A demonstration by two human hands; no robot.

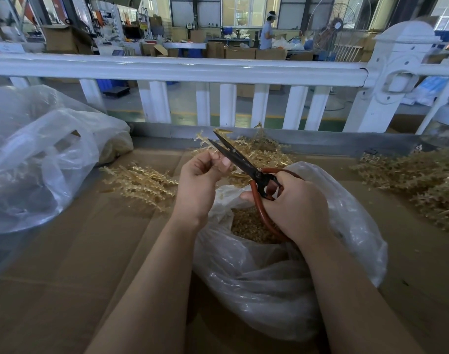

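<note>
**Item 1. Scissors** (240,159): black tapered steel blades and smooth red-brown looped handles. They are held above the clear plastic bag (282,284), with the blades parted in a narrow V.

**Item 2. Plastic sprig** (202,139): a translucent amber branch with short knobby side stubs. It stands above the bag's far edge, just beside the blade tips; contact cannot be told.

**Item 3. Left hand** (200,180): wrist bent, palm turned inward, raised over the bag's left rim. The fingers (226,163) are pressed together, pinching the sprig's lower stem so that it rises from them.

**Item 4. Right hand** (297,205): set over the bag's mouth, back uppermost, its fingers curled through and around the handle loops.

**Item 5. Bag contents**: small amber cut pieces (249,226), granular, heaped inside the crinkled film.

**Item 6. Surroundings**: a brown cardboard-covered counter (78,264) lies under the bag. Loose sprig piles lie left of it (141,182), behind it and to its right.
</note>
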